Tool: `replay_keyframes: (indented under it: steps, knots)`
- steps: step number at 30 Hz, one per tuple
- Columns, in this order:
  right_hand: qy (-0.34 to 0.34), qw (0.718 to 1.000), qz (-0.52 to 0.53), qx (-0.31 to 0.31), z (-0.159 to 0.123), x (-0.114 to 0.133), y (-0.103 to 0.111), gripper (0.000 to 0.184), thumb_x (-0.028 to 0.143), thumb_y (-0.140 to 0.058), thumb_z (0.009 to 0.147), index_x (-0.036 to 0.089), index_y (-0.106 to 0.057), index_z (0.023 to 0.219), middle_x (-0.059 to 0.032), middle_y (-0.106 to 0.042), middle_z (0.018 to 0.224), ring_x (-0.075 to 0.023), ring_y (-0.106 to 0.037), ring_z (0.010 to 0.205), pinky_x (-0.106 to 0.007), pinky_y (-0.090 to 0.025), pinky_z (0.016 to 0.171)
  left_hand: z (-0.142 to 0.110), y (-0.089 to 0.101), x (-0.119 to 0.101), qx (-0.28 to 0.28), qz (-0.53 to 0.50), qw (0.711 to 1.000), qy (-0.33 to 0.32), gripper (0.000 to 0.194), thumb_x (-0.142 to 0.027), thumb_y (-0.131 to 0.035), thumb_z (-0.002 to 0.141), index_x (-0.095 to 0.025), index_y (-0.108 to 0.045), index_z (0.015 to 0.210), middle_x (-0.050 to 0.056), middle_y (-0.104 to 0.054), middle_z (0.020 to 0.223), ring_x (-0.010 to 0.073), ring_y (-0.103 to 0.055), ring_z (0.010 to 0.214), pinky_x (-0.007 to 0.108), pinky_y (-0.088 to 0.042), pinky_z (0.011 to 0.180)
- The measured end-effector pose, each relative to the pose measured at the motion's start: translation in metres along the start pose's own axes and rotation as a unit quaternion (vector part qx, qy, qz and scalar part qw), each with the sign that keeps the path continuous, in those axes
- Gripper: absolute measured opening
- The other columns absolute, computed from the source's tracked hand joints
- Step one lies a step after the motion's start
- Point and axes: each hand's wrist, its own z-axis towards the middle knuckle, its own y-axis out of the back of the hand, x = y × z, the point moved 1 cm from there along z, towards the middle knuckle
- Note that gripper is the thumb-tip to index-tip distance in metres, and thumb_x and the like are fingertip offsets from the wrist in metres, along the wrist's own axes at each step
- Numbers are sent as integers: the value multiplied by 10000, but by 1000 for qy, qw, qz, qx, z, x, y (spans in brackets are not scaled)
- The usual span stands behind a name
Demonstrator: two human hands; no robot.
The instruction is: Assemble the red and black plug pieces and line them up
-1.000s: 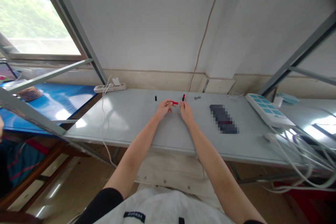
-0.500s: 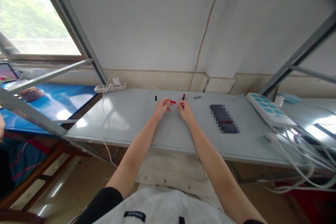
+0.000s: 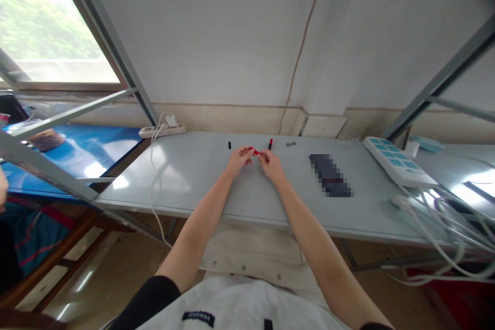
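Observation:
A small red tube is pinched in my left hand, its lower right end sloping toward my right. The fingers of my right hand are closed at that right end and meet the tube there. Whether a smaller part is also between them, I cannot make out. A short black cylinder stands on the grey table beyond my left hand. Just behind my right hand is a red-and-black stick-shaped piece. Some tiny metallic pieces lie to its right.
A pixelated dark flat object lies right of my hands. Farther right are a large white-and-blue power strip and tangled white cables. Another power strip sits at the back left, its cord hanging over the front edge. Metal frame bars flank the table.
My right hand has moved slightly left, so its fingers now meet the red tube's right end. The tube has tipped down toward the right.

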Motion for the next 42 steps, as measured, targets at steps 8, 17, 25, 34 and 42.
replay_keyframes:
  steps: [8,17,25,34,42]
  knots:
    - [59,996,-63,7,1,-5,0,154,256,-473,757,157,-581,804,-65,-587,813,-128,-510,645,-273,-417,674,0,0,-1,-67,39,997,10,294,-402,-612,645,-135,-585,767,24,-618,727,17,-415,426,166,-314,417]
    - [-56,996,-63,2,8,-14,26,138,264,-527,713,160,-583,785,-27,-595,680,-124,-515,600,-256,-408,619,6,3,9,-109,96,989,-25,266,-367,-597,663,-135,-596,794,45,-628,736,51,-448,479,191,-379,470]
    - [-171,964,-195,54,25,-39,70,73,194,-537,712,145,-590,724,-57,-632,721,-138,-571,681,-238,-397,636,21,-27,14,-13,304,949,-84,182,-290,-579,687,-141,-639,773,39,-642,742,107,-534,650,239,-425,667]
    - [-165,954,-244,53,20,-43,58,116,217,-526,739,156,-604,800,-84,-644,839,-169,-579,781,-249,-391,657,47,-50,28,-14,396,916,-64,213,-291,-564,699,-140,-651,821,57,-655,777,149,-571,713,245,-416,665]
    - [-145,962,-225,51,15,-49,53,126,207,-541,731,147,-603,823,-77,-642,801,-155,-574,754,-241,-391,660,48,-54,31,-3,460,886,-55,212,-292,-570,689,-156,-660,826,61,-657,803,164,-575,764,256,-418,695]
